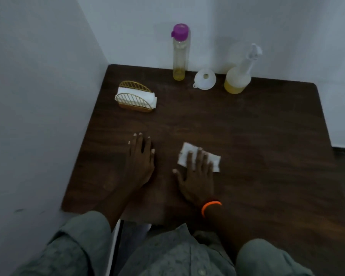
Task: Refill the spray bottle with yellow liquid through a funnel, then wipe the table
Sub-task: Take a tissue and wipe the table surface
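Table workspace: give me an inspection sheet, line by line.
Surface: dark wooden table, in a corner.
Job's things: spray bottle, yellow liquid low inside; funnel lying beside it; tall bottle, purple cap on; tissue flat on the table.
Clutter: napkin holder with napkins.
Hands: left hand flat on the table; right hand pressing the tissue.
Cables: nothing seen.
Surroundings: white walls.

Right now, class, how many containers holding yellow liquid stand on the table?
2. The tall bottle with the purple cap stands at the far edge, left of the white funnel; the spray bottle stands right of the funnel. None appears hidden.
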Available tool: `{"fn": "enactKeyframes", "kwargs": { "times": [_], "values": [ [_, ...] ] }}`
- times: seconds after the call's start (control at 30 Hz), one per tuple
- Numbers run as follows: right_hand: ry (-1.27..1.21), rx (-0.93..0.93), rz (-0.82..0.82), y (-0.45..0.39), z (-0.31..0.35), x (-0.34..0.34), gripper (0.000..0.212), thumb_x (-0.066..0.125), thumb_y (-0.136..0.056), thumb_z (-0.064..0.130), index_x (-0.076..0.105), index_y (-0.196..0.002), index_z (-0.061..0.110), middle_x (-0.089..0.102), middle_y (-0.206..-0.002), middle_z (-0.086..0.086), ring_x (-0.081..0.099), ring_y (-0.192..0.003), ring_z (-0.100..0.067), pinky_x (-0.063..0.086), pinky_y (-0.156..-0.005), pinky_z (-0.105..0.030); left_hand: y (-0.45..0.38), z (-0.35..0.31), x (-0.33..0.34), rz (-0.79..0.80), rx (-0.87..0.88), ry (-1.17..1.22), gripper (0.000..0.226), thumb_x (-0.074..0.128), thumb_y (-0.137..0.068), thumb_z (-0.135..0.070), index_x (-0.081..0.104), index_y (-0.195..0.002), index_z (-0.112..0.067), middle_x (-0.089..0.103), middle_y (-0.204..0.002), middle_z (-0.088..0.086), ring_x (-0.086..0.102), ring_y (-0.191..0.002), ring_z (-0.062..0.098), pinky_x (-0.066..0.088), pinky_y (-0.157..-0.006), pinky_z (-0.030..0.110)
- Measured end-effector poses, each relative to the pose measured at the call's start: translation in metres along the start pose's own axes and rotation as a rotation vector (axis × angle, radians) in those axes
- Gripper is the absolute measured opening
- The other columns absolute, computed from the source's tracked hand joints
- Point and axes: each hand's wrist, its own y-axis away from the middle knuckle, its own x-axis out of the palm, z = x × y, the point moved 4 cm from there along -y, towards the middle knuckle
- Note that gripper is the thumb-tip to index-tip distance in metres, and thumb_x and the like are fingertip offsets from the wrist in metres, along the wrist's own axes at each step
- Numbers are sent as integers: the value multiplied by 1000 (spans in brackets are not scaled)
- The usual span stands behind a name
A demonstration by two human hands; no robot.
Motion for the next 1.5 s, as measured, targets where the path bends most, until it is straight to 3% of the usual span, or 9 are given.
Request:
{"fn": "enactKeyframes", "kwargs": {
  "times": [0.17,0.33,0.47,0.67,0.83,1.03,1.27,1.4,1.5],
  "values": [
    [29,-425,112,35,92,44,83,29,-92,74,14,-158,24,1,-166,-13,-1,-153,-33,12,-119,-58,10,19,-8,7,-48,-12,53,25,-102,-34,45,-145,-9,33,-155,23,25,-147,36,26,-118,54],
    [87,-538,86,43,74,41,79,26,-94,74,14,-157,28,2,-166,-9,0,-154,-27,14,-121,-53,12,16,-13,13,-48,45,56,19,-101,-39,37,-149,-18,27,-158,19,19,-150,33,20,-120,52],
    [65,-285,22,35,-1,13,78,25,-94,72,11,-158,30,2,-166,-6,-1,-154,-24,14,-123,-50,10,4,-6,14,-41,74,57,19,-101,-42,33,-152,-18,28,-158,20,20,-149,35,22,-119,52],
    [-20,250,-6,53,-122,-22,82,26,-93,71,-11,-156,34,-16,-165,-5,-3,-153,-30,10,-122,-55,8,-3,4,55,8,28,59,19,-102,-41,37,-149,-10,33,-156,20,24,-148,35,23,-118,52],
    [-139,390,38,58,-117,-24,94,15,-86,81,-23,-153,27,-25,-162,-12,-19,-150,-31,0,-122,-57,9,0,3,45,-16,-11,60,22,-103,-39,48,-141,0,39,-153,21,31,-145,36,27,-117,53],
    [-31,98,-26,64,-6,14,92,28,-89,76,3,-158,20,-6,-164,-18,-5,-152,-39,9,-121,-59,22,1,-3,42,-56,5,61,22,-103,-38,52,-137,3,43,-150,22,35,-143,37,30,-115,54],
    [12,-506,97,108,92,64,85,31,-92,74,17,-157,22,3,-165,-15,0,-153,-36,15,-118,-59,40,3,-15,-16,-136,-1,58,24,-102,-36,56,-133,2,47,-147,21,39,-141,34,31,-115,51],
    [8,-530,33,111,66,55,83,32,-93,73,22,-156,21,10,-165,-13,5,-153,-31,18,-120,-54,53,2,-14,-28,-136,-18,58,26,-102,-37,55,-134,2,49,-145,23,41,-140,35,33,-114,54],
    [38,-405,0,107,12,36,82,33,-93,72,21,-157,22,10,-165,-14,6,-153,-31,18,-120,-54,59,-3,-9,-6,-133,-17,62,24,-101,-39,54,-135,3,47,-146,24,40,-141,36,32,-115,55]
  ]
}}
